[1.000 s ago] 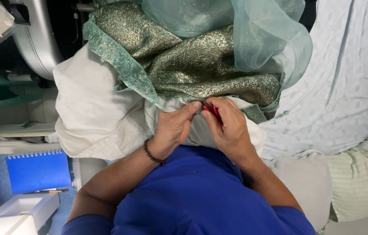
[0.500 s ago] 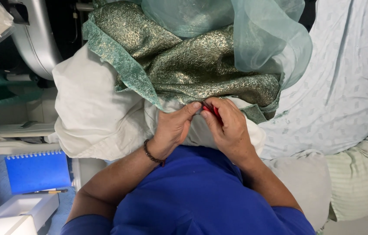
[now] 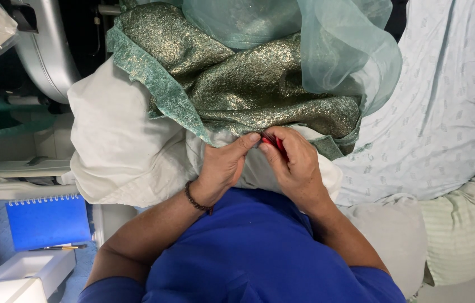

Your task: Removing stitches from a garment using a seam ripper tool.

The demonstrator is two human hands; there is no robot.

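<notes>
**Pinching a small red thing at the edge of the shiny green cloth**

Holding almost as they were a moment ago, both hands are staying close together in front of the blue shirt (image 3: 260, 252). Nothing big is changing; the fingers are only shifting a tiny bit, so the work looks like it is going on in the same spot.

The right hand (image 3: 296, 165) is curling shut around a small red thing (image 3: 271, 143), pinching it between thumb and fingers. It is too small to tell what it is. The left hand (image 3: 223, 168) is closing too, its thumb pressing white cloth (image 3: 131, 151) just beside the red thing. The two thumbs are nearly touching. A dark bead bracelet (image 3: 195, 199) is sitting on the left wrist.

Just past the fingertips, the gold-green glitter cloth (image 3: 248, 84) is lying in a heap, its edge right at the hands. Thin see-through green netting (image 3: 338, 50) is draping over it, farther from the hands.

Off to the right of the right hand, pale patterned fabric (image 3: 450, 112) is spreading wide, with a striped green cloth (image 3: 467, 235) lower down. Far to the left of the left hand, a blue spiral notebook (image 3: 46, 221) with a pencil (image 3: 58, 247) is lying near white boxes (image 3: 24, 272), well apart from the work.

Cloth is crowding in on three sides, so the hands are having little open room, mostly back toward the body.
</notes>
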